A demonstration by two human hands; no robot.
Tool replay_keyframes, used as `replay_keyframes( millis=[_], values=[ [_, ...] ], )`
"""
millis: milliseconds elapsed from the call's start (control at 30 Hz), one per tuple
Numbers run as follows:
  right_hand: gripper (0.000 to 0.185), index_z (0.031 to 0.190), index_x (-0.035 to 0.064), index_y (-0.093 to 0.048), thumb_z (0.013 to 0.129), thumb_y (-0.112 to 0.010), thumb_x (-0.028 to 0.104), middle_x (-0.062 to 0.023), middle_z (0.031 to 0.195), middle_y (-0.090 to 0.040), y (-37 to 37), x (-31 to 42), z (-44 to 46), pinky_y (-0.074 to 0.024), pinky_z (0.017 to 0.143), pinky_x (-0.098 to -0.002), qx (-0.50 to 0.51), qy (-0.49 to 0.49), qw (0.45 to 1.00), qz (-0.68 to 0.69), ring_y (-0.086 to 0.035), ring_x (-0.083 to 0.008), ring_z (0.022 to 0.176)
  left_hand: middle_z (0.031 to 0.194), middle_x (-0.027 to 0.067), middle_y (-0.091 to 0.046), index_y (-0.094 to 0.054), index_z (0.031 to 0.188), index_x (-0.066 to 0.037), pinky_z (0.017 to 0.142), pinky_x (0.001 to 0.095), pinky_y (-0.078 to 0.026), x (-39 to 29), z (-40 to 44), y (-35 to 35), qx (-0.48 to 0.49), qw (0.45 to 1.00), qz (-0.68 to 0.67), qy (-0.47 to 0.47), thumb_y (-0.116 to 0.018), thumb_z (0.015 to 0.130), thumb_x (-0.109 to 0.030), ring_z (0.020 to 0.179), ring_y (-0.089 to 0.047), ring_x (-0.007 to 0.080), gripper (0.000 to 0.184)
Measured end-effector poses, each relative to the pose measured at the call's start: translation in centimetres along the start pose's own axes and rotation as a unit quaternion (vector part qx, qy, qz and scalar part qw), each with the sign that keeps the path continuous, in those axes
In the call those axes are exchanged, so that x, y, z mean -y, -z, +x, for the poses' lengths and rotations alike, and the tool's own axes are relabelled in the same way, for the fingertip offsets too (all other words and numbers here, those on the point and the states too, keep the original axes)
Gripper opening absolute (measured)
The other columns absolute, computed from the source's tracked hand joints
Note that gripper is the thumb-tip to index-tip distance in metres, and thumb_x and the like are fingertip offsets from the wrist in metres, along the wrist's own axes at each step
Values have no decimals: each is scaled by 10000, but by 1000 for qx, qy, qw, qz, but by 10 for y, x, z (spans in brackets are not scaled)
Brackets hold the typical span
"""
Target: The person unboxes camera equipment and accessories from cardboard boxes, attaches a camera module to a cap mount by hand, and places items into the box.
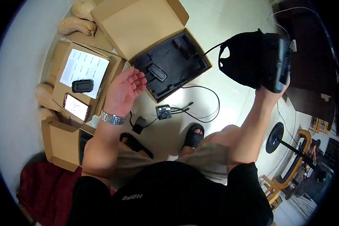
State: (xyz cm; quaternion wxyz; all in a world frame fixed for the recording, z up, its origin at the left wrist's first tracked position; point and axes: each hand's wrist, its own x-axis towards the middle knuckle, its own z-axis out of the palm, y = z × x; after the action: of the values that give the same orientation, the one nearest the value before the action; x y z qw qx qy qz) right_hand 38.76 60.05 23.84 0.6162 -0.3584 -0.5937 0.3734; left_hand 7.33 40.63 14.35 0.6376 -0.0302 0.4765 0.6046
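My left hand (126, 88) is palm up with loosely bent fingers and nothing in it, beside the near left edge of an open cardboard box (148, 92). Inside this box lies black foam (177, 56), with a small black oblong device (158, 72) set in it. On the right, my right hand (273, 94) holds up a black cap (239, 56) with a bulky dark device (280, 64) on its front. That device hides most of my right fingers. A black cable (213, 49) runs from the cap toward the box.
A small black boxy unit (164, 112) with cables and a black adapter (139, 125) lie on the floor near my feet. Leftward, another box carries a printed sheet (83, 67), a black case (82, 86) and a lit phone (76, 107). Gourds (76, 27) lie by the wall.
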Motion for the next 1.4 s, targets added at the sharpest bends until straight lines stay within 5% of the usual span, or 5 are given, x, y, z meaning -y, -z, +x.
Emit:
replay_keyframes(
  millis=[100, 200, 633, 733, 1400],
  values=[
    [263, 873, 14, -649, 1009, -632, 239, 18, 714, -582, -15, 1, 0, -391, 563, -206, -31, -20, 986, -165, -487, -44, 648, 995, 69, -668, -607, 1028, -74, 837, 356, -509, 2, -3, -4, 0, 1000, -2, -8, -602, 971, -281, 929, -633, 215, 215],
    [283, 878, 10, -639, 1002, -631, 264, -23, 671, -571, -27, -4, -12, -407, 554, -239, 0, -7, 945, -326, -479, -61, 636, 1049, 85, -671, -615, 1092, -64, 890, 365, -509, 3, -1, 0, 11, 1000, 9, 4, -550, 1001, -288, 979, -632, 227, 251],
    [266, 916, -6, -616, 982, -637, 250, -136, 652, -620, -88, -15, -77, -467, 538, -330, 140, -131, 944, -268, -589, -182, 578, 1402, 198, -505, -281, 1485, 4, 1057, 437, -467, 20, -31, -46, 231, 952, 153, -132, -398, 1055, -185, 1249, -553, 296, 484],
    [259, 925, 14, -601, 971, -654, 264, -171, 652, -614, -97, -11, -92, -467, 520, -364, 166, -130, 937, -278, -601, -281, 529, 1383, 124, -515, -273, 1505, -19, 1059, 391, -447, 29, -36, -51, 212, 963, 117, -117, -619, 936, -132, 1252, -527, 233, 676],
    [298, 1044, 13, -607, 906, -741, 240, -122, 737, -649, -107, 8, -118, -483, 544, -288, 222, -124, 945, -207, -591, -134, 590, 1242, 62, -621, -461, 1400, -32, 1006, 344, -487, 28, -44, -37, 177, 979, -29, -98, -639, 825, 18, 1126, -612, 170, 604]
  ],
)
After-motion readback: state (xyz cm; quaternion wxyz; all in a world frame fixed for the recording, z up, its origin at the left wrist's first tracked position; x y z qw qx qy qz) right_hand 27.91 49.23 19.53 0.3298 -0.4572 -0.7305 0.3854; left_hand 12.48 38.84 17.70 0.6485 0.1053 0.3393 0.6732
